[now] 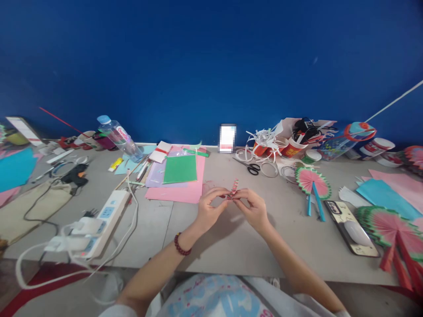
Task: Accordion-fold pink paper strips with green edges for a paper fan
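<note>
Our forearms are reaching in from the bottom edge, angling together over the counter point(291, 233). Our left hand point(211, 204) (bead bracelet point(181, 246) at the wrist) and right hand point(254, 209) are meeting fingertip to fingertip. Both are pinching a small pleated paper strip point(233, 189), which is sticking up between them, near the pink sheet point(185, 192).

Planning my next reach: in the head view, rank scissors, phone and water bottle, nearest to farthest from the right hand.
1. Scissors, just beyond the right hand.
2. Phone, to its right.
3. Water bottle, far left.
</note>
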Demonstrator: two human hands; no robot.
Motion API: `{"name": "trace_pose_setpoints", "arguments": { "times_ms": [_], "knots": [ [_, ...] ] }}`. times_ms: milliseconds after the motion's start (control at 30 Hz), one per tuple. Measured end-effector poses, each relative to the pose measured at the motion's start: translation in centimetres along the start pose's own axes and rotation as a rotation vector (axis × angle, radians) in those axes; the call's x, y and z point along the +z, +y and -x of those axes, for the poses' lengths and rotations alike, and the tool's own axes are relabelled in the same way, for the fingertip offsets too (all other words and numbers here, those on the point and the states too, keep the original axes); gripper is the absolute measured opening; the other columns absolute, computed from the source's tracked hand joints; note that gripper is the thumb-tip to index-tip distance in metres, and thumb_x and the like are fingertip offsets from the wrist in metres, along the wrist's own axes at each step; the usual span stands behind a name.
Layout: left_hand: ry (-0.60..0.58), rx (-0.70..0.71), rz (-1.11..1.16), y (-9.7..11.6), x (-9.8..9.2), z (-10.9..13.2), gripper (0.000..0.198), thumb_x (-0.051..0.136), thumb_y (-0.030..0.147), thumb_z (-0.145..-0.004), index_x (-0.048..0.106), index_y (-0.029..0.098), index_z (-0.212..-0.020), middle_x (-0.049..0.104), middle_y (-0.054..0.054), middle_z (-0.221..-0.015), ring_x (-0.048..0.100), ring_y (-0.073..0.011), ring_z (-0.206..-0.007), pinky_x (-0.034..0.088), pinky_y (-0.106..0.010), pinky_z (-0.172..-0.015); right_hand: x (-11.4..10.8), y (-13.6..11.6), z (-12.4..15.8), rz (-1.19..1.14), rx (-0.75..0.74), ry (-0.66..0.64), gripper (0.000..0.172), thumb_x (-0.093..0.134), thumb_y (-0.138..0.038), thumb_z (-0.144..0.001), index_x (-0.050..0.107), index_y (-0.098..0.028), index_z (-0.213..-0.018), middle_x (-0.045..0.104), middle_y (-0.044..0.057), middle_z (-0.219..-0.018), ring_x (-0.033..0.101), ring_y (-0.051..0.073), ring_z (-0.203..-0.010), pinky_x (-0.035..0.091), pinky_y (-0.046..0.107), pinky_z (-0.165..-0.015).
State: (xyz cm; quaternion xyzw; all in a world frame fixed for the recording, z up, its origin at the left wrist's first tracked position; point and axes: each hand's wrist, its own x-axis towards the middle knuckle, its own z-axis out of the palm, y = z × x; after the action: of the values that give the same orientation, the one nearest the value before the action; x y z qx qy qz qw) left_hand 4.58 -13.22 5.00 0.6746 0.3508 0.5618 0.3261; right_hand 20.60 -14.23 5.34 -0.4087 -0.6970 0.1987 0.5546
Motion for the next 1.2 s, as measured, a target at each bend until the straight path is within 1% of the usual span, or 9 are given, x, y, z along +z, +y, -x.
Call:
{"name": "trace_pose_setpoints", "arguments": {
  "times_ms": [267, 333, 433, 500, 567, 633, 767, 967, 1200],
  "knots": [
    [0.003, 0.029, -0.046, 0.5, 0.2, 0.1, 0.015, 0.066, 0.018, -0.079, 0.069, 0.018, -0.094, 0.071, -0.007, -0.09, 0.066, -0.0159, -0.083, 0.055, -0.029, -0.076, 0.5, 0.5, 0.5, -0.022, 0.057, 0.037, 0.008, 0.066, -0.026, -0.081, 0.06, -0.021, -0.077, 0.065, 0.001, -0.072, 0.059, 0.014, -0.063, 0.05, 0.028, -0.06],
    [0.042, -0.043, 0.01, 0.3, 0.2, 0.1, 0.014, 0.065, 0.02, -0.079, 0.069, 0.017, -0.093, 0.071, -0.007, -0.088, 0.066, -0.0156, -0.081, 0.055, -0.028, -0.074, 0.4, 0.6, 0.5, 0.015, 0.082, 0.119, 0.01, 0.068, -0.027, -0.079, 0.059, -0.021, -0.08, 0.063, 0.002, -0.074, 0.057, 0.014, -0.064, 0.049, 0.028, -0.06],
    [0.118, -0.198, 0.151, -0.2, 0.1, -0.3, 0.016, 0.068, 0.025, -0.077, 0.069, 0.016, -0.09, 0.072, -0.007, -0.087, 0.067, -0.0158, -0.08, 0.055, -0.027, -0.074, 0.0, 0.9, 0.4, 0.079, 0.14, 0.209, 0.024, 0.069, -0.029, -0.077, 0.061, -0.021, -0.097, 0.064, 0.007, -0.091, 0.059, 0.018, -0.081, 0.051, 0.033, -0.071],
    [0.146, -0.275, 0.258, -0.7, -0.1, -0.5, 0.019, 0.07, 0.028, -0.075, 0.069, 0.016, -0.089, 0.071, -0.008, -0.088, 0.066, -0.016, -0.082, 0.054, -0.027, -0.074, -0.1, 1.1, 0.4, 0.051, 0.193, 0.144, 0.034, 0.068, -0.03, -0.078, 0.059, -0.021, -0.109, 0.065, 0.009, -0.103, 0.061, 0.02, -0.091, 0.051, 0.036, -0.079],
    [0.151, -0.318, 0.342, -1.0, -0.2, -0.7, 0.022, 0.071, 0.032, -0.074, 0.069, 0.016, -0.09, 0.071, -0.008, -0.09, 0.066, -0.0161, -0.083, 0.054, -0.027, -0.074, -0.1, 1.3, 0.4, -0.026, 0.252, 0.015, 0.028, 0.064, -0.03, -0.081, 0.062, -0.021, -0.107, 0.068, 0.008, -0.101, 0.064, 0.02, -0.089, 0.052, 0.036, -0.081],
    [0.132, -0.322, 0.366, -1.2, -0.2, -0.8, 0.023, 0.071, 0.032, -0.075, 0.069, 0.016, -0.091, 0.071, -0.007, -0.09, 0.066, -0.0159, -0.084, 0.054, -0.028, -0.075, 0.2, 1.3, 0.6, -0.081, 0.294, -0.075, 0.017, 0.062, -0.029, -0.082, 0.066, -0.021, -0.097, 0.071, 0.006, -0.09, 0.065, 0.018, -0.08, 0.053, 0.033, -0.077],
    [0.023, -0.223, 0.232, -0.9, -0.2, -0.6, 0.016, 0.07, 0.027, -0.077, 0.069, 0.018, -0.09, 0.069, -0.006, -0.087, 0.064, -0.0152, -0.083, 0.053, -0.028, -0.074, 0.6, 1.1, 0.6, -0.049, 0.248, -0.079, 0.011, 0.063, -0.028, -0.082, 0.067, -0.021, -0.087, 0.071, 0.003, -0.079, 0.064, 0.016, -0.07, 0.053, 0.029, -0.067],
    [-0.071, 0.017, 0.013, 0.0, -0.6, -0.4, 0.012, 0.068, 0.024, -0.08, 0.071, 0.02, -0.092, 0.064, -0.005, -0.087, 0.061, -0.0133, -0.079, 0.05, -0.023, -0.063, 0.1, 0.9, 0.0, 0.058, 0.06, -0.049, 0.01, 0.064, -0.03, -0.083, 0.07, -0.024, -0.087, 0.072, 0.005, -0.086, 0.065, 0.02, -0.085, 0.053, 0.037, -0.079],
    [-0.117, 0.154, -0.044, -0.2, -0.7, 0.1, 0.025, 0.066, 0.017, -0.082, 0.068, 0.024, -0.105, 0.062, -0.004, -0.09, 0.059, -0.0098, -0.074, 0.051, -0.019, -0.058, 0.4, 0.8, 0.2, 0.055, -0.006, -0.055, 0.011, 0.061, -0.027, -0.085, 0.071, -0.025, -0.084, 0.071, 0.006, -0.081, 0.066, 0.017, -0.075, 0.054, 0.03, -0.064]
  ]
}}
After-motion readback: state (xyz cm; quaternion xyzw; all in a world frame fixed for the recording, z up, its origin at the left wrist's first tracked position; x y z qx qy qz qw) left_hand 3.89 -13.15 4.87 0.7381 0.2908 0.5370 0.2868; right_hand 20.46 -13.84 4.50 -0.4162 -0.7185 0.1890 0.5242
